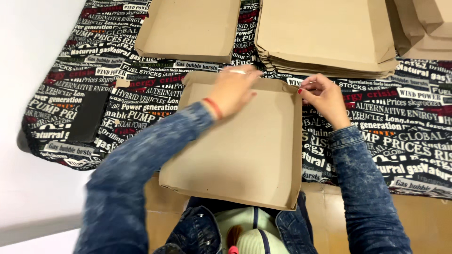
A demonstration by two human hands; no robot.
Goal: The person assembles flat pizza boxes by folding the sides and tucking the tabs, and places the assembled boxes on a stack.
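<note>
Hands (278, 94) on flat cardboard box (240, 150), far edge

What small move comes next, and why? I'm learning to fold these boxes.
Probably press the far right corner flap down: the right hand pinches that corner of the cardboard box, while the left hand steadies the far wall.
</note>
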